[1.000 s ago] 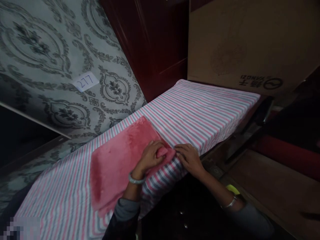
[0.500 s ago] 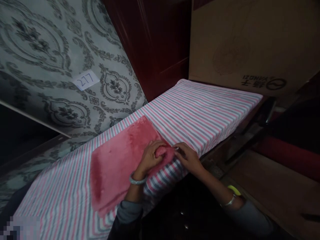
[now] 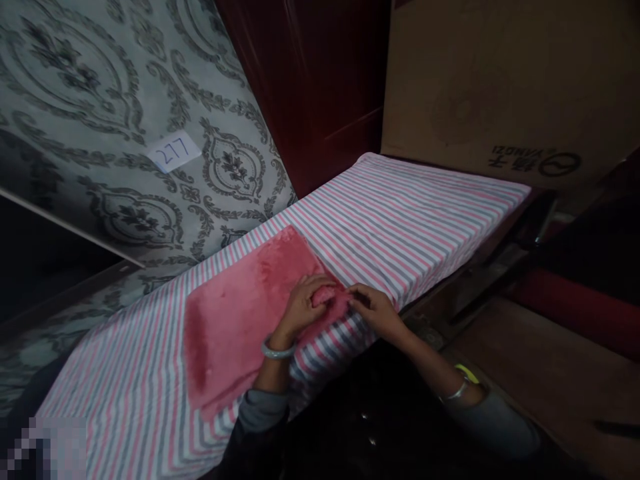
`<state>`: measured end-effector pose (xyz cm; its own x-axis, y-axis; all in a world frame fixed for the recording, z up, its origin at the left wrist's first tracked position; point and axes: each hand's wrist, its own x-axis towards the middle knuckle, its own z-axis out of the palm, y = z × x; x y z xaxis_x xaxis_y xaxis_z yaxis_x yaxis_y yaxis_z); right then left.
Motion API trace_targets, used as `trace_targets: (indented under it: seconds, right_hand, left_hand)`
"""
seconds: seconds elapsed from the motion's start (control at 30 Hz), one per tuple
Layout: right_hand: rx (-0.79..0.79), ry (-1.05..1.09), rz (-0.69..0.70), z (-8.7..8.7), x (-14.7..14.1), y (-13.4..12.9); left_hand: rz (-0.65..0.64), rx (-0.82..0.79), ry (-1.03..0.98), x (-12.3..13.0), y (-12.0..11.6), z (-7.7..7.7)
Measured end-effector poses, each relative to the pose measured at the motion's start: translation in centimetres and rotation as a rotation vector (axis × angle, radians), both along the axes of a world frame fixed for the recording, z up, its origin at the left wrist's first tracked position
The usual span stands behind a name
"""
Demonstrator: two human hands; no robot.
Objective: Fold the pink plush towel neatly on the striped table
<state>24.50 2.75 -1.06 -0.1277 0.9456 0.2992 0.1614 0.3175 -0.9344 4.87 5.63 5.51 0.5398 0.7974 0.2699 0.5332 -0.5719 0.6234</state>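
Note:
A folded pink plush cloth (image 3: 240, 307) lies on a striped sheet (image 3: 400, 207) that covers a long surface. At the cloth's near right corner, my left hand (image 3: 305, 303) curls round a bunched bit of the pink fabric, thumb and fingers on either side of it. Just to the right, my right hand (image 3: 373, 307) pinches the edge of that corner between thumb and fingers. The two hands are a short way apart, with pink fabric between them.
A wall with patterned paper (image 3: 230, 167) carries a paper label (image 3: 174, 151) reading 277. Behind the sheet stand a dark red panel (image 3: 320, 87) and a large cardboard box (image 3: 465, 87). Something red (image 3: 580, 313) lies at the right.
The view has shifted slightly. Both hands stay at the same corner of the pink cloth, and their grip looks nearly the same.

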Motion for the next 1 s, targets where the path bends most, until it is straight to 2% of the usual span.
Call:
trace_targets:
  seconds: [0.13,0.27,0.43,0.6,0.7,0.87,1.0]
  right_hand:
    - [-0.043,0.053,0.052,0.6,-0.2,0.0]
    - [-0.043,0.029,0.041,0.5,-0.2,0.0]
    - [-0.027,-0.07,0.019,0.0,-0.3,0.3]
    - [-0.087,-0.189,-0.012,0.7,-0.7,0.8]
    - [-0.112,-0.19,-0.035,0.8,-0.9,0.9]
    - [-0.127,-0.147,-0.049,0.5,-1.0,0.9]
    - [-0.154,-0.251,-0.017,1.2,-1.0,1.6]
  left_hand:
    - [0.029,-0.006,0.024,0.2,-0.1,0.0]
    - [0.009,-0.01,-0.024,0.2,-0.1,0.0]
    - [0.061,-0.062,-0.243,-0.1,-0.2,-0.2]
    - [0.151,-0.155,-0.478,-0.7,-0.3,-0.3]
    - [0.195,-0.175,-0.584,-1.0,-0.4,-0.1]
    - [0.263,-0.217,-0.704,-1.2,-0.6,0.0]
    - [0.264,-0.236,-0.748,-1.2,-0.7,0.0]
